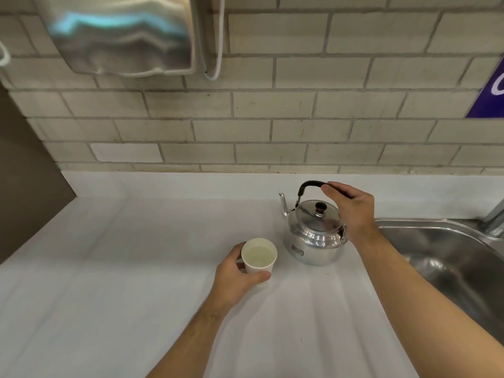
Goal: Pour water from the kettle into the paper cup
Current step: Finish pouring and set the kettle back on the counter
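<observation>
A shiny metal kettle [313, 236] stands upright on the white counter, its spout pointing left and its black handle raised. My right hand [351, 208] grips the right part of that handle from above. Just left and in front of the kettle stands a white paper cup [259, 260] with water in it. My left hand [237, 274] wraps around the cup's left and front side, thumb behind and fingers in front. The cup rests on the counter, a small gap away from the kettle.
A white counter [136, 268] runs along a grey brick wall. A steel sink [441, 257] with a tap [495, 219] lies at the right. A metal wall unit [122, 36] with a cable hangs above left. A dark panel bounds the left edge.
</observation>
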